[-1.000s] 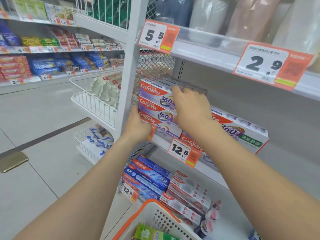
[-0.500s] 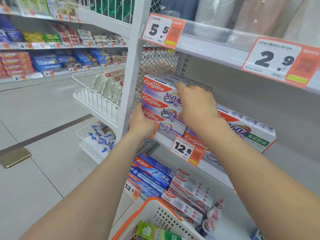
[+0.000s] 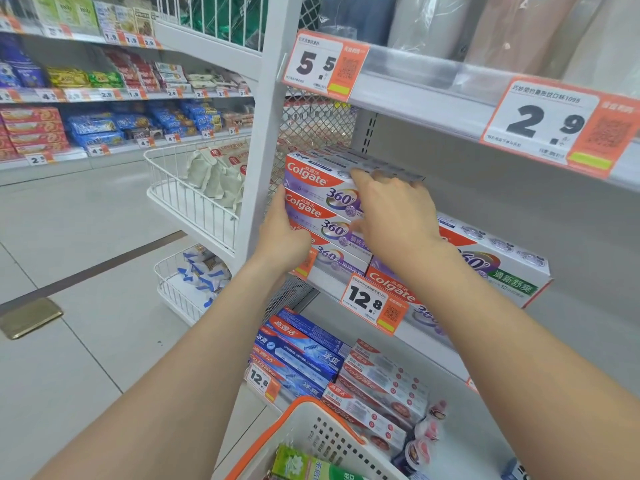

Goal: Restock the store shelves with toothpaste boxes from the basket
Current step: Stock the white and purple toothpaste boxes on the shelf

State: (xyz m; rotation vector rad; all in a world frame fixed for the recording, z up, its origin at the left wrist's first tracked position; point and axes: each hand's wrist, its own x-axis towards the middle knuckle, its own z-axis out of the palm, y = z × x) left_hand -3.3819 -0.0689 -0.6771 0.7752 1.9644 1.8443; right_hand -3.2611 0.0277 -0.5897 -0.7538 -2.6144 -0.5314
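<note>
The stack of toothpaste boxes [image 3: 325,216] is located at frame centre on the middle shelf [image 3: 429,341], long axes running left to right along the shelf edge. The left hand [image 3: 282,237] is pressed against the stack's left ends; its finger curl is hidden and cannot be told. The right hand [image 3: 394,216] is laid on the top box [image 3: 311,174], fingers extended, nothing pinched. The basket [image 3: 311,431] is seen at bottom centre. The next push is judged to run rightward along that axis, from the left hand.

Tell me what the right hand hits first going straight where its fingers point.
The right hand touches the top Colgate box; straight on, its fingers would skim that box's top face, then probably reach the mesh side panel. Depth is unclear.
</note>
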